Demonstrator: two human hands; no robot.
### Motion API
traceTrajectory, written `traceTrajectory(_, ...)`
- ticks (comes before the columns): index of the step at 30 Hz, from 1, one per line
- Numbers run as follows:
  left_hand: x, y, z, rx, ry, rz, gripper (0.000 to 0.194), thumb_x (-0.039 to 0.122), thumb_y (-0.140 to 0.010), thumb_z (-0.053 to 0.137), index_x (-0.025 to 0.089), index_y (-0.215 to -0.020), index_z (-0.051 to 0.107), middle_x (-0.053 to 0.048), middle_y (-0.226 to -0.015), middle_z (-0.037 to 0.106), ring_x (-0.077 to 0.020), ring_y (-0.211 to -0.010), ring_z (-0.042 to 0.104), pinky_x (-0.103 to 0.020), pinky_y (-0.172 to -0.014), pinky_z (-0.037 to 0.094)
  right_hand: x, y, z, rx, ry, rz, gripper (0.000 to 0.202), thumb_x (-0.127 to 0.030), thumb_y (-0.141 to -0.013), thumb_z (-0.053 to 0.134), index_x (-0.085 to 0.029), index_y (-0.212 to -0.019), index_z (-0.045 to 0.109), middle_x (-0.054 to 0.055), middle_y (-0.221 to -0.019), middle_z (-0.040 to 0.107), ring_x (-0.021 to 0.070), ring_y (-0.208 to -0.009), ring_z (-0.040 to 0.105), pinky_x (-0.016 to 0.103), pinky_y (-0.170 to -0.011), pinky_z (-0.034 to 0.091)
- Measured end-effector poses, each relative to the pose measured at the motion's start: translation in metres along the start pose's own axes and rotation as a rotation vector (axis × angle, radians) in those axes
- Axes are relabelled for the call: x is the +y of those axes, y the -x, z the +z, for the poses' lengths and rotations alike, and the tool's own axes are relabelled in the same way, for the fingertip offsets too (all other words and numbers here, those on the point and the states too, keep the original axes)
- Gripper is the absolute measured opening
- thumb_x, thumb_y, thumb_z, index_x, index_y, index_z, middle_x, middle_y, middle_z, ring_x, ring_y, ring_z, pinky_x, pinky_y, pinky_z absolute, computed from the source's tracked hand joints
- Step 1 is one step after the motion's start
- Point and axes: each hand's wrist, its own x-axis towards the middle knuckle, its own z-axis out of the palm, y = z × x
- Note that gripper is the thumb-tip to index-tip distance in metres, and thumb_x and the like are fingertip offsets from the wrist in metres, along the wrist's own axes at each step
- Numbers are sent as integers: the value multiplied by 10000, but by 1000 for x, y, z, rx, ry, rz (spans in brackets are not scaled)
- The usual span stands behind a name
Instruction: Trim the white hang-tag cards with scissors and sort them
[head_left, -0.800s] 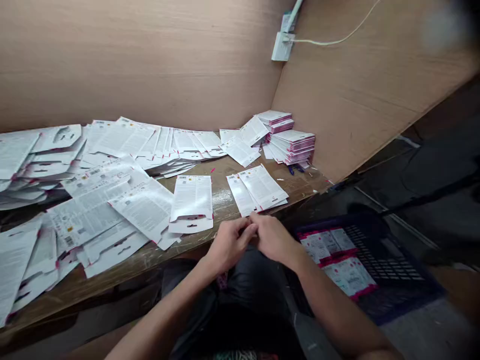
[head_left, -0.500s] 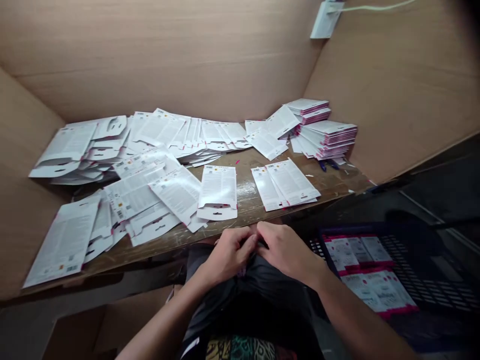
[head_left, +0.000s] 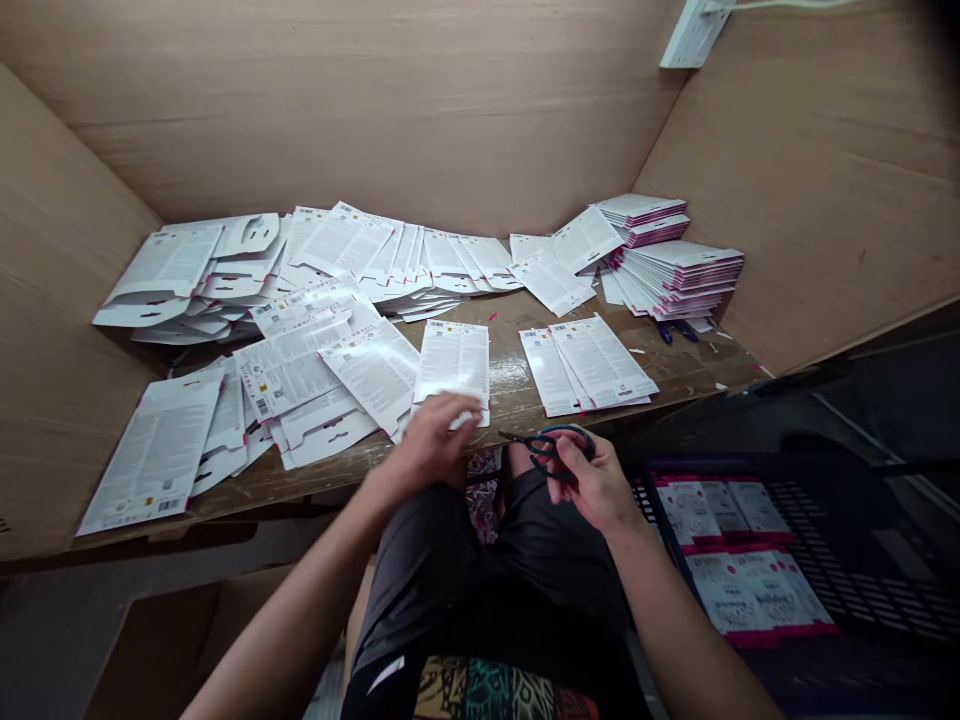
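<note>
In my right hand [head_left: 589, 475] is a small pair of dark-handled scissors [head_left: 551, 448], its tips pointing left over the table's front edge. My left hand [head_left: 439, 440] is over the lower end of a white printed sleeve [head_left: 454, 360], its fingers bent and partly apart, and I see nothing held in it. Whether it touches the sleeve is hard to tell. Right of that sleeve lie overlapping white sleeves [head_left: 600, 362]. A loose heap of white sleeves [head_left: 289, 365] spreads over the left side of the table.
Neat stacks with pink edges [head_left: 675, 275] stand at the back right, with a blue-handled tool [head_left: 676, 331] before them. A dark blue basket [head_left: 870, 570] at the lower right holds pink and white packets [head_left: 754, 590]. Wooden panels [head_left: 375, 110] enclose the table [head_left: 510, 395].
My hands, together before, have come apart. The left has moved left and up to the sleeve; the right now shows scissors. The camera view has shifted slightly.
</note>
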Motion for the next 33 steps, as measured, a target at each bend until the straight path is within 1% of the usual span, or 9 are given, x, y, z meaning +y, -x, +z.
traceTrajectory(3,-30,-26,-9,-65,-403,-5,340,350,-1065,571,204,-1338,711,-165,-1512,638,-376,-1449,532,-583,-1200,440,-4,-6,-7,95,-12,-44,361,-478,-851,905,-192,-1048,805,-14,-666,681,92,-414,537,193,-349,373)
traceTrajectory(5,-33,-28,-2,-174,-547,36,399,374,-1072,567,263,-1443,663,-146,-1573,589,-406,-1456,513,-621,-1177,462,-4,-12,-11,168,-14,-72,351,-438,-791,948,-188,-999,814,-34,-634,647,74,-426,498,172,-348,331)
traceTrajectory(7,-24,-20,9,-217,-599,112,418,397,-1076,569,297,-1475,640,-136,-1541,602,-403,-1391,554,-617,-1138,502,-1,-17,-12,244,6,-79,358,-435,-750,965,-186,-961,818,-10,-683,694,94,-493,563,167,-374,352)
traceTrajectory(11,-12,-2,29,-203,-517,225,447,386,-1074,577,200,-1478,629,-188,-1431,626,-380,-1433,537,-564,-1186,504,8,-29,-15,283,177,-116,350,-477,-764,930,-189,-936,833,58,-889,809,214,-776,756,285,-631,610)
traceTrajectory(15,-23,0,35,-176,-422,298,457,361,-1086,551,190,-1505,617,-168,-1544,586,-383,-1555,436,-592,-1267,436,8,-36,-23,279,383,-237,341,-515,-819,868,-181,-878,830,66,-906,820,252,-867,768,362,-834,641)
traceTrajectory(19,-25,0,36,-189,-437,302,420,326,-1092,538,262,-1493,645,-109,-1586,597,-421,-1566,402,-659,-1243,427,9,-37,-29,282,329,-150,423,-588,-810,864,-184,-928,816,61,-883,811,260,-810,771,354,-743,642)
traceTrajectory(24,-21,1,36,-199,-416,247,416,344,-1075,586,299,-1480,670,-107,-1601,592,-434,-1559,397,-677,-1230,415,19,-36,-30,286,288,-94,428,-597,-815,869,-189,-930,806,41,-821,773,227,-737,736,283,-583,586)
traceTrajectory(30,-18,-2,34,-245,-414,227,416,348,-1083,569,284,-1483,668,-103,-1608,581,-434,-1557,376,-658,-1243,397,18,-38,-31,248,287,-95,378,-546,-843,870,-192,-965,816,66,-912,791,238,-819,747,305,-646,632)
traceTrajectory(33,-17,-2,33,-247,-403,216,415,341,-1076,582,299,-1481,664,-102,-1601,582,-413,-1552,381,-652,-1248,386,18,-37,-28,170,211,-24,385,-536,-807,905,-179,-902,795,57,-844,770,213,-739,730,310,-628,636)
